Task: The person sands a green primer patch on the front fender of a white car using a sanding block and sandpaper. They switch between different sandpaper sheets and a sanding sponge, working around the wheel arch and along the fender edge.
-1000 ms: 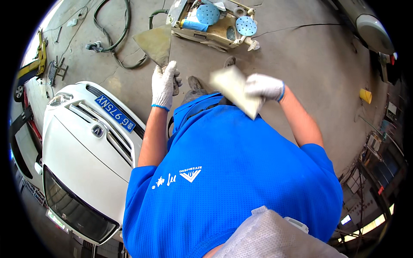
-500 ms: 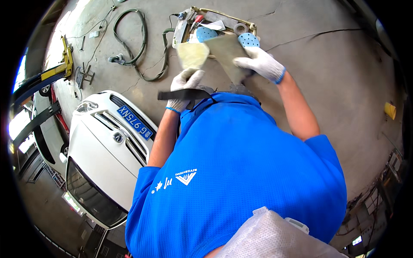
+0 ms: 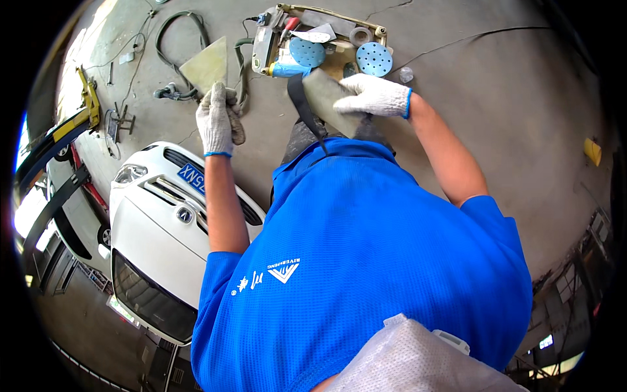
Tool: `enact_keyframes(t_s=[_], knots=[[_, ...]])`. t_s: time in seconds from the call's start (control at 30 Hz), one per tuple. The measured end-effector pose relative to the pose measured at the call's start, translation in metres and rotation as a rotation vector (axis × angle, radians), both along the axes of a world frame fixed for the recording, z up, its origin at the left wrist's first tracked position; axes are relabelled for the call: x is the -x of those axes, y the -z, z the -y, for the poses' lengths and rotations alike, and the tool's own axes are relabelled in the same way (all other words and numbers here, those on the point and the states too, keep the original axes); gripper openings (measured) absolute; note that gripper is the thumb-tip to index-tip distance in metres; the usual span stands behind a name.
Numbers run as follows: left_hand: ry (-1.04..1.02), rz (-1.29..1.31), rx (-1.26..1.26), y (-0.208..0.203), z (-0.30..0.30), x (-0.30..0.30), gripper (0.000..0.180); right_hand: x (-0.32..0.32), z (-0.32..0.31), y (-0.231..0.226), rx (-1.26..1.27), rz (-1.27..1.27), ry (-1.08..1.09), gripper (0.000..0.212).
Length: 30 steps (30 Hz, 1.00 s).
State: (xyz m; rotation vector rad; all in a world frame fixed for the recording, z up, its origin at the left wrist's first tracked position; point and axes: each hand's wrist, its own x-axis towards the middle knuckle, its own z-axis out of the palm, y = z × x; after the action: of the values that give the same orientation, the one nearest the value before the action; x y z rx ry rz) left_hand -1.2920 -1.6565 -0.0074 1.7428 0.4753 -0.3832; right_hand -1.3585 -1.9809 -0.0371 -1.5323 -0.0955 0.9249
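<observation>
My left hand (image 3: 219, 121), in a white knit glove, pinches the narrow end of a pale yellow-green, see-through putty spreader (image 3: 209, 65). The wide edge of the spreader points up and away from me. In front of my waist, my gloved right hand (image 3: 375, 96) holds a flat grey-green board (image 3: 321, 95), thumb across its face. A black strap (image 3: 299, 101) hangs beside the board's left edge and runs down to my shirt (image 3: 366, 248). The fingers under the board are hidden.
Beyond my hands stands a beige-framed tray cart (image 3: 261, 51) with blue perforated sanding discs (image 3: 374, 59) and a red-handled tool (image 3: 290, 24). A dark hose (image 3: 163, 40) coils on the floor at the left. A white car (image 3: 160, 219) is close on my left, near a yellow lift arm (image 3: 72, 124).
My left hand has moved left, taking the spreader away from the board. My right hand has drawn slightly left with the board, which is now tilted differently. The strap has swung upright.
</observation>
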Motion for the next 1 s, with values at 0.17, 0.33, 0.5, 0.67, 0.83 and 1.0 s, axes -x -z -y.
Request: enact_keyframes(t_s=[0.17,0.33,0.5,0.67,0.83,1.0], knots=[[0.542,-0.135,0.060,0.001,0.009,0.003,0.072,-0.025,-0.061,0.024,-0.086,0.118,0.446,0.043],[0.580,-0.243,0.378,0.016,0.011,0.005,0.063,-0.051,-0.108,0.032,0.240,0.410,0.222,0.053],[0.494,-0.315,0.273,0.053,-0.036,-0.011,0.056,-0.069,-0.114,0.058,0.330,0.472,0.106,0.048],[0.529,-0.170,0.078,0.078,-0.077,-0.004,0.055,-0.060,-0.086,0.206,0.420,-0.205,0.544,0.038],[0.499,-0.226,0.109,0.094,-0.095,0.014,0.043,0.009,-0.029,0.392,0.845,-0.502,0.453,0.030],[0.382,-0.674,0.036,0.159,-0.087,0.027,0.030,-0.028,-0.057,0.396,1.235,-0.401,0.440,0.067]])
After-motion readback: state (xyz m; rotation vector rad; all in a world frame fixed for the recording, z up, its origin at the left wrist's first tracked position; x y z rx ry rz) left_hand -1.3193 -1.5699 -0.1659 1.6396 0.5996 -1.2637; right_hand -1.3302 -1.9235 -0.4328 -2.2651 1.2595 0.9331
